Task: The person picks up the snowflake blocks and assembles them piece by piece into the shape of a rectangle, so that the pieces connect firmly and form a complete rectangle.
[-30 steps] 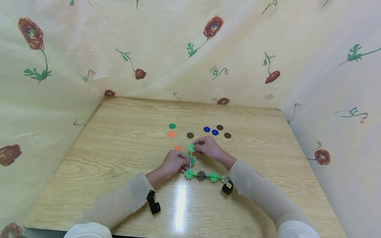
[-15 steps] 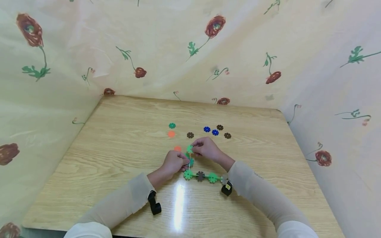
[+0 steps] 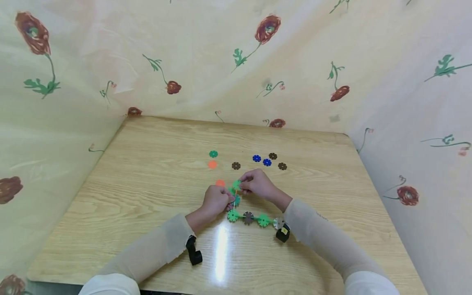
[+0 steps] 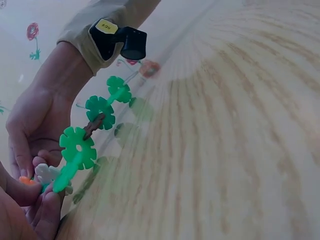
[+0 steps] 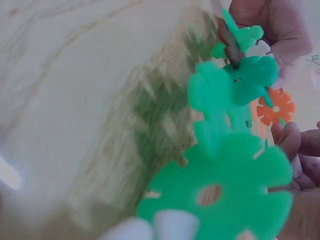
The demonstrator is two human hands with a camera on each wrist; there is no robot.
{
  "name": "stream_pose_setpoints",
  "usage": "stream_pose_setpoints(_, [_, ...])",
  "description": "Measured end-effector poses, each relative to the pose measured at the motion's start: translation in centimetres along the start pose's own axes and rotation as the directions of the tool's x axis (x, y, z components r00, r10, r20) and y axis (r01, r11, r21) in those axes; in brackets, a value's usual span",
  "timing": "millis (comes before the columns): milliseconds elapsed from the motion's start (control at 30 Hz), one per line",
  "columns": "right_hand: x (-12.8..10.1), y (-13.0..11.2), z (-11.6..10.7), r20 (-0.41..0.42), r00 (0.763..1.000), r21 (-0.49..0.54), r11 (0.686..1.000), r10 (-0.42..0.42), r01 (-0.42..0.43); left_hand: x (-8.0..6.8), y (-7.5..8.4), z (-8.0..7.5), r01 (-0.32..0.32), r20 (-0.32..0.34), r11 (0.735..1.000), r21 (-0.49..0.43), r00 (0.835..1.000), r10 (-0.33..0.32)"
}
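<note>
A chain of flower-shaped plastic discs [image 3: 248,217] lies on the wooden table [image 3: 147,172], green, brown, green and pale in a row, and it turns upward at its left end. My left hand [image 3: 226,201] pinches a teal disc [image 3: 236,200] in that upright part. Just beyond it, my right hand [image 3: 243,185] pinches a light green disc [image 3: 236,185] at the top. In the left wrist view the green discs [image 4: 78,145] run away from my fingers [image 4: 42,212]. The right wrist view is filled by a blurred green disc [image 5: 225,195], with an orange disc [image 5: 275,107] behind it.
Loose discs lie beyond the hands: green [image 3: 213,154], two orange [image 3: 212,164], blue [image 3: 256,158] and several brown [image 3: 282,166]. Flowered cloth [image 3: 258,61] walls the table at the back and both sides. Black wrist cameras [image 3: 193,250] sit on both forearms.
Both hands keep their hold on the chain. The right hand with its green disc has come slightly nearer the left hand; the view has tilted a little.
</note>
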State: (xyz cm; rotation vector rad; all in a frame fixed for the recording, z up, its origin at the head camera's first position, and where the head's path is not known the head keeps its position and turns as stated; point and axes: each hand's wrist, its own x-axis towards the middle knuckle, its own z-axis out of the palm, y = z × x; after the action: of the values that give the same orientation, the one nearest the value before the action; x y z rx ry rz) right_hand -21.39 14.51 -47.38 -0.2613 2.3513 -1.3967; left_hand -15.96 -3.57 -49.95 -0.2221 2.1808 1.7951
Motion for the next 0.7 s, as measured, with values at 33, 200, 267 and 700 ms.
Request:
stream_pose_setpoints(33, [0.0,0.0,0.0,0.004,1.000,0.006,1.000,-0.001,0.001,0.0,-0.1,0.0,-0.001,-0.006,1.000,0.005,1.000,0.001])
stream_pose_setpoints(200, [-0.2,-0.1,-0.1,0.029,0.999,-0.005,1.000,-0.028,0.028,0.3,-0.6,0.0,0.006,0.006,1.000,-0.019,1.000,-0.006])
stream_pose_setpoints(267, [-0.2,-0.2,-0.2,0.043,0.998,-0.032,0.998,-0.048,0.049,0.2,-0.7,0.0,0.018,0.029,0.999,-0.052,0.999,-0.016])
stream_pose_setpoints(700, [-0.2,-2.4,-0.3,0.266,0.947,-0.355,0.895,-0.180,0.270,-0.6,0.0,0.2,0.077,0.267,0.974,-0.214,0.964,-0.017])
